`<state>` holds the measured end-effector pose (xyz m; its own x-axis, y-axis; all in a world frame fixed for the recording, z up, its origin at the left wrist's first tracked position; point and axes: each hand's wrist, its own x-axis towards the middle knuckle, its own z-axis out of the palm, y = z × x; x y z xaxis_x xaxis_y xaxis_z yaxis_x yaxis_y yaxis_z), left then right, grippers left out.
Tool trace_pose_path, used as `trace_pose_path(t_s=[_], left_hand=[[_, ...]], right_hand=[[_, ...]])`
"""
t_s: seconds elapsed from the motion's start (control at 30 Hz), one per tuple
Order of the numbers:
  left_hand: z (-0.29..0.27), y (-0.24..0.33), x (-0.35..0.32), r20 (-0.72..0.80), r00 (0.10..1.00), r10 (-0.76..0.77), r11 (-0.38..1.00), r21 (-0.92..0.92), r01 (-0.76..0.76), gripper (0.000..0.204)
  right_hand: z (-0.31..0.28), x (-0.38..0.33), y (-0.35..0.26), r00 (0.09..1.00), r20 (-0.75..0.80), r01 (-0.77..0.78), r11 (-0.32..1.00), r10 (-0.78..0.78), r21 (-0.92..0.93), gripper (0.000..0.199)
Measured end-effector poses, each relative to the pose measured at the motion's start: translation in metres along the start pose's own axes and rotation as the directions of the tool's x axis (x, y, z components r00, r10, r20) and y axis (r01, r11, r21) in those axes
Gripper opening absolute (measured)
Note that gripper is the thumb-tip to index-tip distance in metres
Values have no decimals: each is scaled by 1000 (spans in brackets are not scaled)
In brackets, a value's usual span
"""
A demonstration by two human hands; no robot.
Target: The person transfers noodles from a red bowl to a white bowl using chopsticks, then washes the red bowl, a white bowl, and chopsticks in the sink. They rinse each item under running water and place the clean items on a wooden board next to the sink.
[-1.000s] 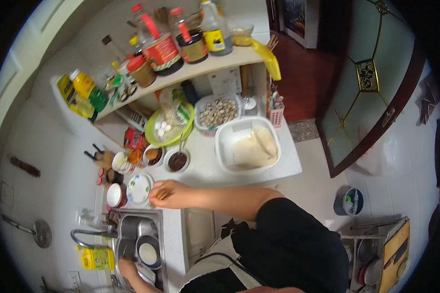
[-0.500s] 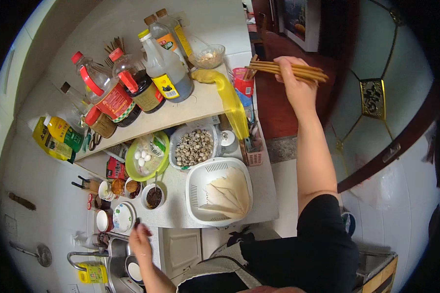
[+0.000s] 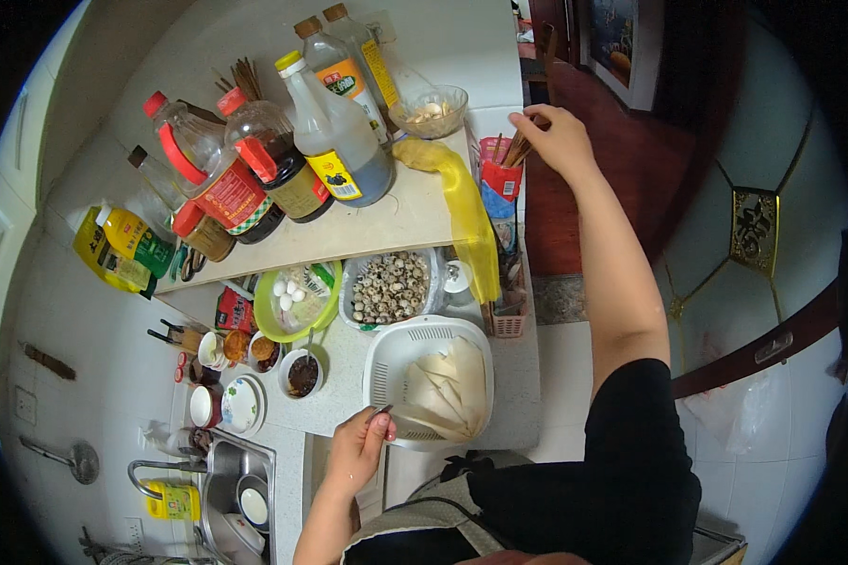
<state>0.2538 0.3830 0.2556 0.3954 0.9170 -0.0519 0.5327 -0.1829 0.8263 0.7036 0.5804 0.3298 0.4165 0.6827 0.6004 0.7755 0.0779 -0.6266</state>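
Gripping chopsticks (image 3: 518, 151) in closed right hand (image 3: 558, 141); left hand (image 3: 358, 452) pinching white basket (image 3: 386, 377) rim.

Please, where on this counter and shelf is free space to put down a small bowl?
Bare patches: the counter between the dark sauce bowl and the white colander; the shelf between the dark bottle and the yellow plastic bag. Crowded: the shelf's left side with bottles, and the small dishes by the sink.
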Motion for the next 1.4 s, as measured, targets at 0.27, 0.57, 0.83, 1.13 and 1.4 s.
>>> trace_pose_path(t_s=[0.27,0.57,0.83,1.13,1.4], left_hand=[[26,16,39,118,986,115,992,34,-120,30],[81,60,80,304,906,293,945,51,-323,24],[52,-3,62,-58,973,223,969,126,-214,45],[7,-128,-50,-331,918,-217,973,-147,177,28],[-10,-142,-101,-457,778,-431,895,-329,302,27]], right_hand=[[-33,-147,-38,934,158,252,905,-320,344,15],[-47,-245,-53,831,324,218,800,-452,558,27],[-91,-169,-36,988,-93,145,959,-126,243,16],[-11,-148,6,988,83,122,988,-130,93,13],[45,-157,43,919,377,127,992,-117,-2,25]])
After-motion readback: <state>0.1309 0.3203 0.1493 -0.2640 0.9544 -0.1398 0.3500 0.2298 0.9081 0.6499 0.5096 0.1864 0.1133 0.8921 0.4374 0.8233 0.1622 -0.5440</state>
